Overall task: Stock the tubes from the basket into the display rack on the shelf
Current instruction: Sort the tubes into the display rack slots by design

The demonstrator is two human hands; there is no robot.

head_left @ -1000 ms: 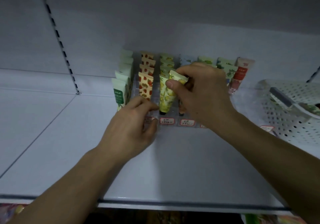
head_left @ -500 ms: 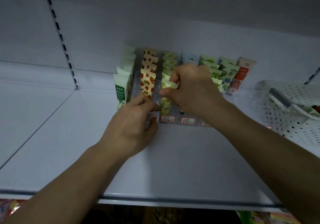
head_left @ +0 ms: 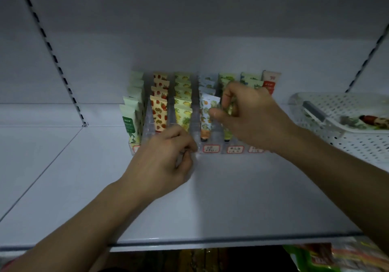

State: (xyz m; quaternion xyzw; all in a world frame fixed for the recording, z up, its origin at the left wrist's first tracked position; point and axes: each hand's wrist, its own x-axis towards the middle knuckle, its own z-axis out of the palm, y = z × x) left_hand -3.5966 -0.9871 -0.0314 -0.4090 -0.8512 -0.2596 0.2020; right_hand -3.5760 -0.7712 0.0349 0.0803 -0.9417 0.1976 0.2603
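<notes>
Shifted rightward from the yellow row, right hand (head_left: 250,118) now pinches a green tube (head_left: 228,122) standing in the rack (head_left: 147,128) on the shelf (head_left: 231,198), while left hand (head_left: 164,158) grips the rack's front edge beside the basket (head_left: 345,132).

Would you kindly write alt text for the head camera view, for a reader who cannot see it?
A person's right hand pinches a green tube in a clear display rack of upright patterned tubes on a white shelf, while the left hand grips the rack's front edge. A white perforated basket sits to the right.
</notes>
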